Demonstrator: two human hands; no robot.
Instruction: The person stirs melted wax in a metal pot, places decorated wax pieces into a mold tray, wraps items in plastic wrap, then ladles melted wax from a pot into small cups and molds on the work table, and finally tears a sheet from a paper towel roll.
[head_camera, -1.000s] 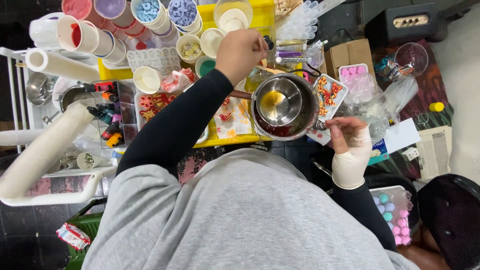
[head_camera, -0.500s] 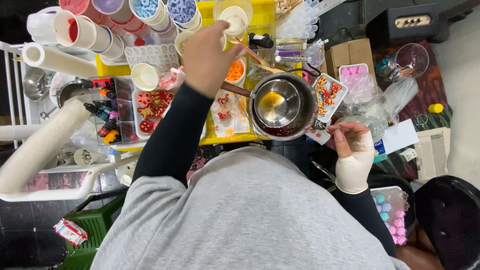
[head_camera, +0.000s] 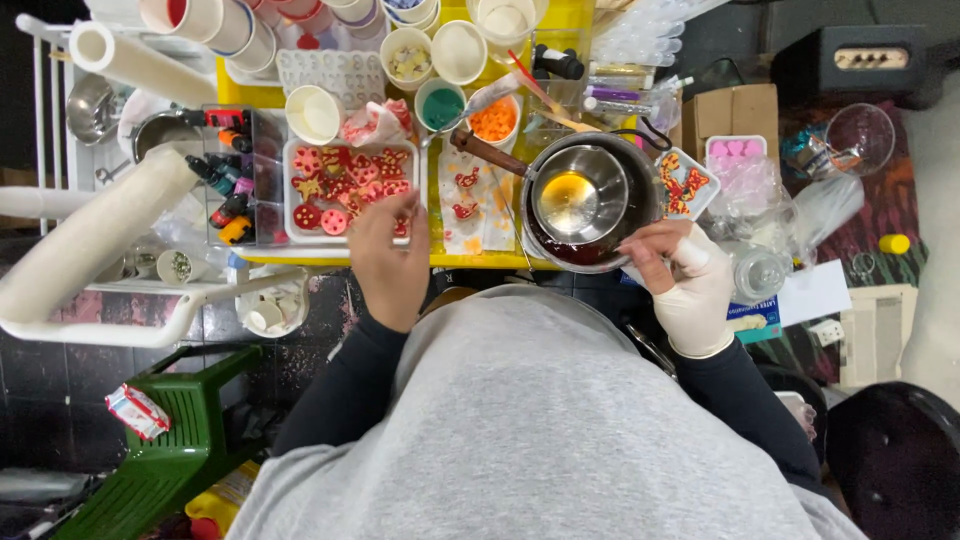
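Left hand (head_camera: 388, 255), centre frame: bare, fingers loosely curled, tips touching the near edge of the white tray (head_camera: 300, 235) of red moulded shapes; gripping nothing. Right hand (head_camera: 680, 280), right of centre: partly gloved, fingers pinched at the rim of the steel pot (head_camera: 585, 200); contents of pinch unclear.

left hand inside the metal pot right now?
No, the left hand rests at the white tray of red shapes, apart from the metal pot, which sits by the right hand.
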